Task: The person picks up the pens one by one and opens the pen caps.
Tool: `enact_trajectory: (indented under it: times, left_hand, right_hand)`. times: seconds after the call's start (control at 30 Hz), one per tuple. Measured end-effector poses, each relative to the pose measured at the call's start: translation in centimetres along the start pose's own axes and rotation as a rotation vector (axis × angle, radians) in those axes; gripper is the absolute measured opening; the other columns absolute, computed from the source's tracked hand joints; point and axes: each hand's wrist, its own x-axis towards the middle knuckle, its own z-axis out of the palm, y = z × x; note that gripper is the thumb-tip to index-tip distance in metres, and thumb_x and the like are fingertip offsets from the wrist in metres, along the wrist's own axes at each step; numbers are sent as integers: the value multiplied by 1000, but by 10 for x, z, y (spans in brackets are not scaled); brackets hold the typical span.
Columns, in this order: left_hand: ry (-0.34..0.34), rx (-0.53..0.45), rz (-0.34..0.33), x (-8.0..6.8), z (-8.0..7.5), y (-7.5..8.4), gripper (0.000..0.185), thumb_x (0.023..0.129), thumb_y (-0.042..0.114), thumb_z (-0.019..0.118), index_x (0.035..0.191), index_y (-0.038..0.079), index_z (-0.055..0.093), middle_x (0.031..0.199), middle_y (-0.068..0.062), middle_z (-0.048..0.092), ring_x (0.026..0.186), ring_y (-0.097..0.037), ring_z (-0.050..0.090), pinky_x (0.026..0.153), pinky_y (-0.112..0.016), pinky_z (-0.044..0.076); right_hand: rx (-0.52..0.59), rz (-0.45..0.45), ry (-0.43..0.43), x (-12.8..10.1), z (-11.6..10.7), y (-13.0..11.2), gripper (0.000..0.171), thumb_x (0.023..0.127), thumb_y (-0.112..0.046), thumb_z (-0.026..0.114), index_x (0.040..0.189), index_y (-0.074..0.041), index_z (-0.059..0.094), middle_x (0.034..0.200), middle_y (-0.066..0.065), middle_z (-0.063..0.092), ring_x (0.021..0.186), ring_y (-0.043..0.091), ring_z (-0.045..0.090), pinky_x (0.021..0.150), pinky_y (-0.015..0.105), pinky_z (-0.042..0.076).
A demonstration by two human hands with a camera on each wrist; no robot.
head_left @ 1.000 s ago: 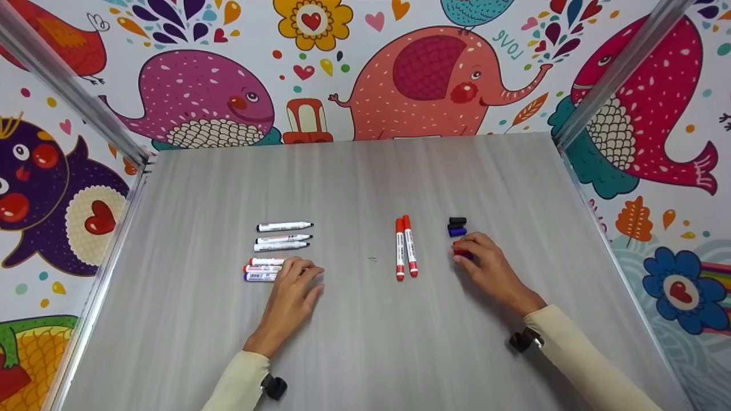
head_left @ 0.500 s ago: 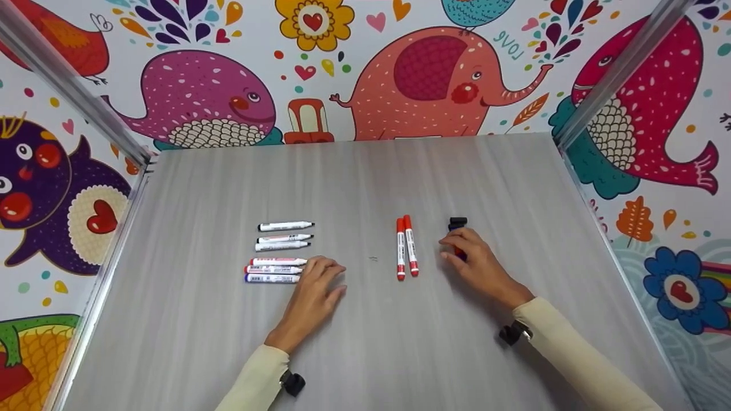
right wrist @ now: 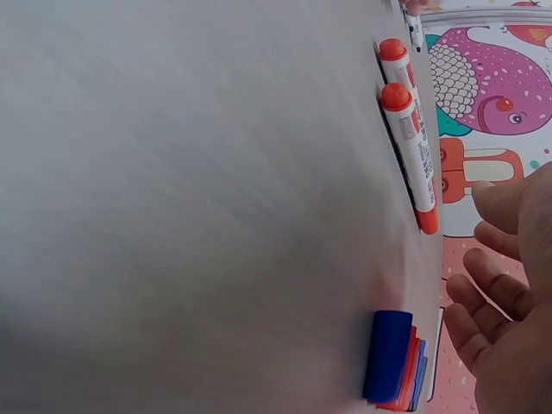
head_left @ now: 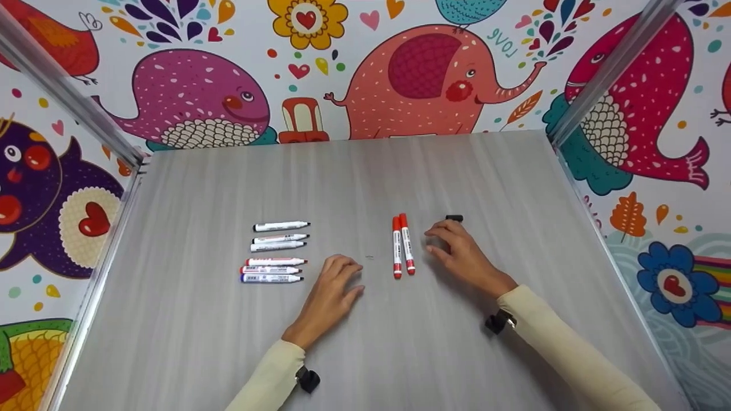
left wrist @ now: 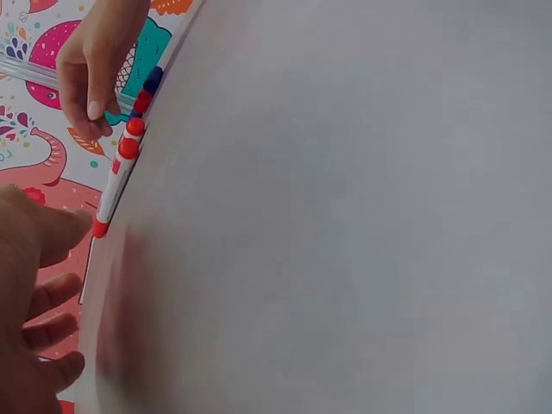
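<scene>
My left hand (head_left: 328,297) is empty, fingers loosely bent, between the uncapped markers and two red-capped markers (head_left: 406,245). Three white markers with black tips (head_left: 280,237) lie on the left. Just nearer than these lie three more uncapped ones: two have red ends (head_left: 273,270), one a blue end (head_left: 272,278). My right hand (head_left: 468,257), also empty and relaxed, is right of the capped pair. It hides most of the loose caps in the head view; one black cap (head_left: 454,217) shows past it. The right wrist view has a blue cap (right wrist: 388,358) in front, with red and other caps behind.
A grey wood-grain table (head_left: 200,342) carries everything. A small dark mark (head_left: 369,257) is on its surface between the hands. Cartoon-printed walls (head_left: 411,80) stand at the back and sides, with metal posts (head_left: 611,74) at the far corners.
My left hand has moved right, off the uncapped markers, whose tips now show. My right hand has drawn back leftward from the red cap and now holds nothing.
</scene>
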Motion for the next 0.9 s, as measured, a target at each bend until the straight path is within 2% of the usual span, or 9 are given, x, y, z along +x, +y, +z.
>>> enact_trajectory:
  times: [0.23,0.57,0.9]
  left_hand:
    - [-34,-32,-55,11,9,8,42,94,8,88,133,0,74,130,-8,67,131,-29,56,111,-46,51]
    - [-103,-53,-97,21,25,18,48,96,14,87,139,-1,70,139,-9,64,140,-29,52,118,-47,47]
    - [-100,-28,-85,28,38,22,49,96,16,88,139,1,70,138,-9,63,140,-28,51,117,-45,47]
  right_hand:
    - [-6,-1,-17,11,9,0,34,99,-9,83,130,3,74,130,14,65,126,31,59,107,52,52]
    - [9,36,-76,25,15,-2,40,102,-12,81,137,4,70,136,15,62,129,32,58,109,52,52]
    - [-13,13,-88,40,26,2,53,99,-16,84,143,6,65,138,20,60,129,37,54,110,56,46]
